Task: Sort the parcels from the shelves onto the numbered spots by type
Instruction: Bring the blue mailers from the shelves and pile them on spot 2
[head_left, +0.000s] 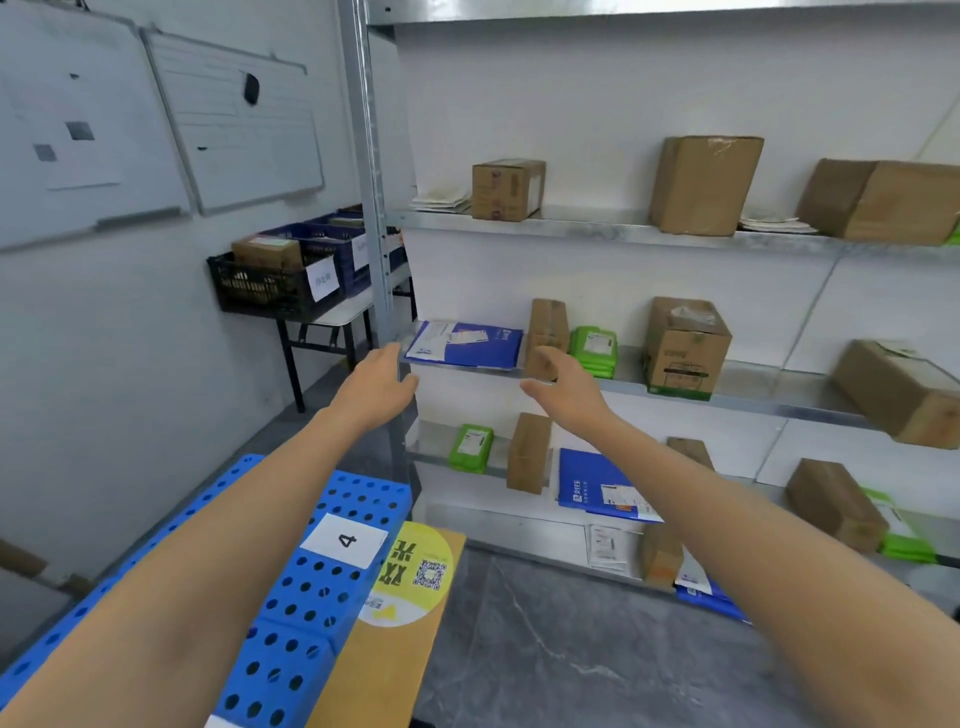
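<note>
The blue envelope (467, 345) lies flat at the left end of the middle shelf (753, 382); it looks light and bendy, best taken by both side edges. Left hand (382, 384) and right hand (563, 389) are near it, fingers apart, holding nothing. A card (345, 540) below reads "4"

On middle shelf (753, 385): flat mailer (467, 347) at left end, upright box (548, 332) just right, pouches (595, 351) next, larger box (685, 348) farther right. Numbered platform (311, 587) near left.
</note>
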